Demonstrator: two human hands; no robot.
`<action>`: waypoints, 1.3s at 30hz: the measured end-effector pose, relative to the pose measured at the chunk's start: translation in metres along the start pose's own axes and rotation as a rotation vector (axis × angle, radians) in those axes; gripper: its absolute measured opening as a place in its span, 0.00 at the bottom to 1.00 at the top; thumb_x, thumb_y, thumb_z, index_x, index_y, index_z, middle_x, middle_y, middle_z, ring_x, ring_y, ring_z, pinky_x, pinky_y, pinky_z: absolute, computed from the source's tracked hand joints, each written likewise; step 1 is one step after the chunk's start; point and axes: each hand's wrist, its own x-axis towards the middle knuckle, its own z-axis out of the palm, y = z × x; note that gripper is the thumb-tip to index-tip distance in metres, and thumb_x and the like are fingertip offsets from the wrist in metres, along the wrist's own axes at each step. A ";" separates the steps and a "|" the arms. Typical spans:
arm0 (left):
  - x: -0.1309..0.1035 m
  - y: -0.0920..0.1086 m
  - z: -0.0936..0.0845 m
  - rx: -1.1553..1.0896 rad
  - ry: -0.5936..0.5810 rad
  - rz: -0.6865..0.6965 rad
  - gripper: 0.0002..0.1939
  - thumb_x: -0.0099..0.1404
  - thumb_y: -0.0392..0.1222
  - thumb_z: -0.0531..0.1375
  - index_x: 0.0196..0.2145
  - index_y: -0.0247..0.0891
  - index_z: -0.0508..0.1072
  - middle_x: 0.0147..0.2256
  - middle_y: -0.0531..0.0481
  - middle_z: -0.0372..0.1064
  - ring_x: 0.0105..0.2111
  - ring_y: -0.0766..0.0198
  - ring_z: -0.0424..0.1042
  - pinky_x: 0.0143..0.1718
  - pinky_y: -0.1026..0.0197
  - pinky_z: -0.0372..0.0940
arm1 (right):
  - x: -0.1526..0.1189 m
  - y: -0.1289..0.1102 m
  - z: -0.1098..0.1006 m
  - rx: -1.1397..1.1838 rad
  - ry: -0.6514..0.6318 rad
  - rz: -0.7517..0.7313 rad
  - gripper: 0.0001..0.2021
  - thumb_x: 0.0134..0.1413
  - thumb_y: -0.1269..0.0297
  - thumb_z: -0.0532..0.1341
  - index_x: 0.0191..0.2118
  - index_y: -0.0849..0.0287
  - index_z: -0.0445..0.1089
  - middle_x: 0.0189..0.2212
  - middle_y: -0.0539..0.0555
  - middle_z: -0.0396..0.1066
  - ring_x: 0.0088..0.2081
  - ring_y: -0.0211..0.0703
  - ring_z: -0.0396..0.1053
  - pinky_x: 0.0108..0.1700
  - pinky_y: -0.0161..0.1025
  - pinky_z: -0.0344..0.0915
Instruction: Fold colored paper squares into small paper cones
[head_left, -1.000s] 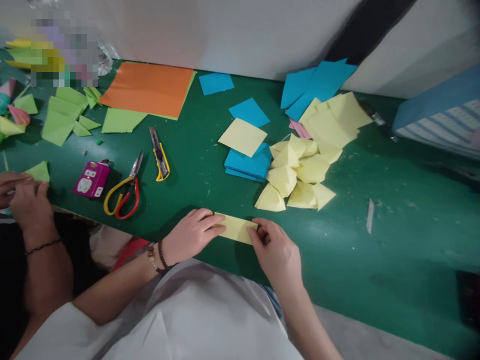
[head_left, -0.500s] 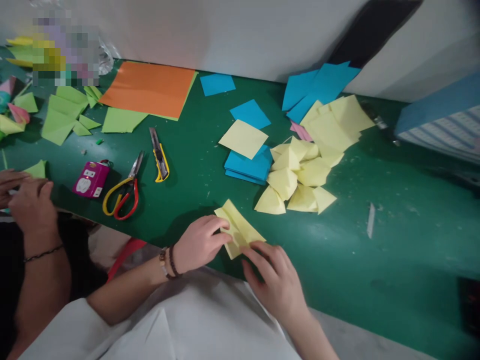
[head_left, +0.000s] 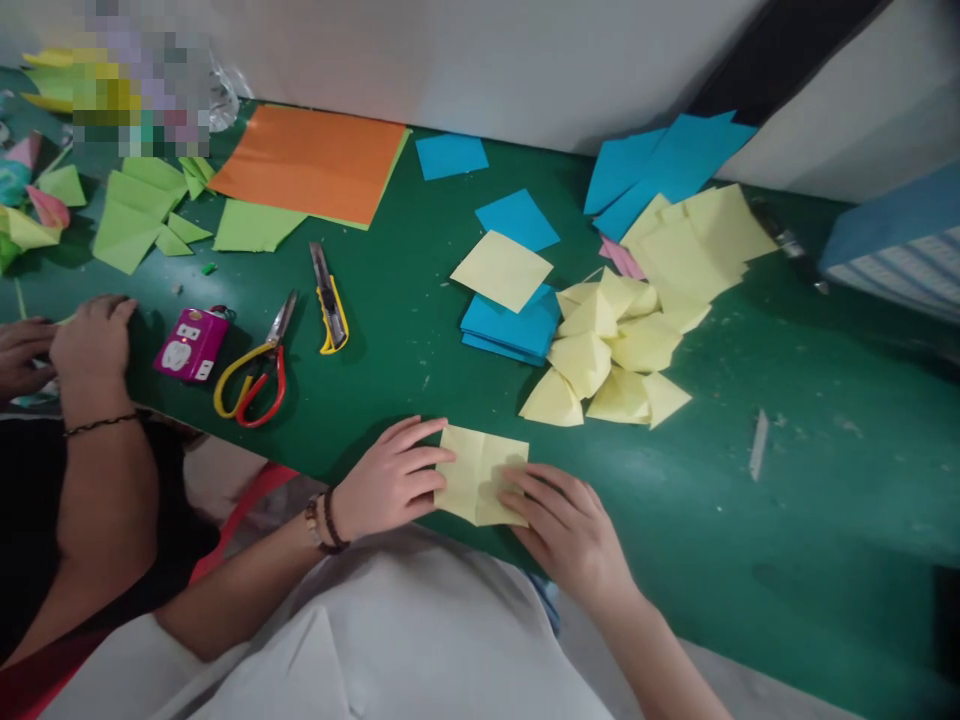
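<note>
A pale yellow sheet of paper lies spread at the front edge of the green table, with a crease down its middle. My left hand holds its left edge, fingers bent lightly over it and the thumb hidden. On the opposite side, my right hand grips the right edge with its fingertips on top. Just beyond the sheet sits a cluster of folded yellow paper pieces. A flat yellow square rests on a stack of blue paper squares.
Scissors, a yellow cutter knife and a purple power adapter lie to the left. Orange paper and green sheets are behind them. At far left are another person's hands. A loose blade lies at right.
The yellow paper has opened out from a partly folded, tilted position into a flatter, squarer one. My hands have moved apart to its two sides. The view has shifted slightly.
</note>
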 end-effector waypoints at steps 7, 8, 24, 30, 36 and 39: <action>0.011 0.012 0.010 -0.033 0.154 -0.240 0.04 0.67 0.36 0.57 0.39 0.36 0.72 0.37 0.48 0.74 0.44 0.59 0.68 0.47 0.56 0.65 | 0.020 -0.011 0.014 0.026 0.160 0.349 0.04 0.60 0.66 0.60 0.41 0.57 0.69 0.32 0.53 0.76 0.35 0.43 0.72 0.39 0.41 0.69; 0.012 0.013 0.011 -0.020 0.164 -0.271 0.06 0.67 0.36 0.57 0.42 0.36 0.72 0.36 0.47 0.73 0.42 0.59 0.68 0.45 0.56 0.65 | 0.024 -0.011 0.016 -0.002 0.168 0.388 0.05 0.61 0.65 0.60 0.42 0.57 0.69 0.32 0.53 0.76 0.34 0.43 0.72 0.38 0.40 0.69; 0.028 0.016 0.003 0.195 -0.184 -0.289 0.20 0.68 0.32 0.53 0.53 0.48 0.71 0.34 0.48 0.64 0.39 0.56 0.59 0.36 0.55 0.56 | 0.037 -0.009 0.016 -0.040 0.123 0.413 0.06 0.61 0.67 0.58 0.38 0.58 0.73 0.28 0.52 0.74 0.30 0.41 0.68 0.35 0.37 0.65; 0.028 0.016 0.003 0.197 -0.206 -0.299 0.22 0.68 0.32 0.53 0.55 0.49 0.69 0.34 0.49 0.64 0.39 0.56 0.59 0.36 0.54 0.56 | 0.039 -0.008 0.016 -0.038 0.113 0.422 0.06 0.61 0.67 0.58 0.37 0.58 0.73 0.28 0.51 0.74 0.30 0.40 0.67 0.35 0.37 0.65; 0.029 0.015 0.003 0.195 -0.206 -0.307 0.22 0.68 0.32 0.53 0.56 0.49 0.68 0.34 0.49 0.64 0.38 0.57 0.59 0.35 0.55 0.56 | 0.039 -0.008 0.016 -0.054 0.102 0.432 0.06 0.61 0.67 0.58 0.37 0.58 0.73 0.28 0.51 0.74 0.30 0.40 0.67 0.35 0.37 0.65; 0.030 0.015 0.003 0.181 -0.200 -0.308 0.21 0.69 0.33 0.52 0.56 0.48 0.68 0.34 0.49 0.64 0.38 0.57 0.59 0.35 0.54 0.55 | 0.039 -0.008 0.015 -0.051 0.096 0.437 0.06 0.61 0.67 0.58 0.37 0.59 0.73 0.28 0.50 0.74 0.30 0.40 0.67 0.35 0.38 0.64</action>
